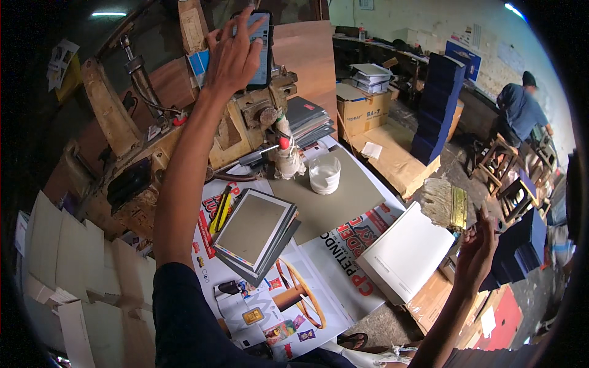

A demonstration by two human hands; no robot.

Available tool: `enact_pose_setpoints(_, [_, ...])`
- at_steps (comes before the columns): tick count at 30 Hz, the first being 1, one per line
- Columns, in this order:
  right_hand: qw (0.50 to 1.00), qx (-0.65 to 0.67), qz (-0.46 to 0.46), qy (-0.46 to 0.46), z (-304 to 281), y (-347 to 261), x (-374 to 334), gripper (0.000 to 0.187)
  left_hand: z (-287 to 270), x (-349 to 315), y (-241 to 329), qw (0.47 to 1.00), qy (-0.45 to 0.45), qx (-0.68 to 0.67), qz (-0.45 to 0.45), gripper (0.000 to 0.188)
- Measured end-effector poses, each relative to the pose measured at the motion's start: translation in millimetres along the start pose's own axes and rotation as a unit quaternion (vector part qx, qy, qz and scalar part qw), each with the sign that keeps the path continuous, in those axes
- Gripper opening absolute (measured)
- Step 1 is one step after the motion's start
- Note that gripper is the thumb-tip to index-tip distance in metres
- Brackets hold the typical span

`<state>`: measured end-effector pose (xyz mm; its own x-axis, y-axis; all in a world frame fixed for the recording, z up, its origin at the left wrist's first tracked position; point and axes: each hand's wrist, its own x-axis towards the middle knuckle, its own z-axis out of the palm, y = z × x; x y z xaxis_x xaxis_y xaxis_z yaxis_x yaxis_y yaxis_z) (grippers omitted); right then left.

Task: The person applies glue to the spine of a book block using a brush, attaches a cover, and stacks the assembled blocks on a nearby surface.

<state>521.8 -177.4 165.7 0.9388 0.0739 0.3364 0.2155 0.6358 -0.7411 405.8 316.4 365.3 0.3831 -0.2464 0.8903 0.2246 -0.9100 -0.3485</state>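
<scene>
Left hand [234, 58] spread over phone [262, 72], upper centre
Right hand [480, 248] grips shaggy brush [443, 205], right; boldly lettered paper [334, 279], lower centre.

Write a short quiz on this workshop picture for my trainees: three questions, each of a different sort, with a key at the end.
1. What does the person's right hand hold?
2. True or false: the small whitish tub stands on the floor.
3. Fill the gap: the left hand is raised, with its fingers at the screen of a ____.

Key:
1. A wide brush with pale bristles.
2. False: it stands on a grey sheet.
3. Phone.
</scene>
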Motion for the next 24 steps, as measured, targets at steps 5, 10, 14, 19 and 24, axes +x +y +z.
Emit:
enact_pose_setpoints(5, [1.000,0.011,0.003,-0.027,-7.9,3.0,3.9,0.035,-1.5,1.9,6.5,1.000,-0.010,-0.023,0.001,0.062])
enact_pose_setpoints(10, [1.000,0.011,0.014,0.022,5.9,-0.3,-1.5,0.034,-8.6,6.8,10.3,0.997,-0.074,0.024,-0.022,0.068])
enact_pose_setpoints(14, [1.000,-0.001,0.007,0.012,-0.4,-2.7,2.4,0.034,-21.6,9.3,17.7,0.993,-0.023,-0.062,-0.097,0.068])
enact_pose_setpoints(19, [1.000,0.014,0.006,-0.005,-5.1,-2.2,4.4,0.032,-38.3,7.1,4.9,0.985,0.109,-0.120,-0.064,0.067])
enact_pose_setpoints(24, [0.999,0.020,0.010,0.039,0.5,6.0,3.7,0.032,-47.0,-6.3,-7.5,0.997,0.060,0.017,-0.038,0.068])
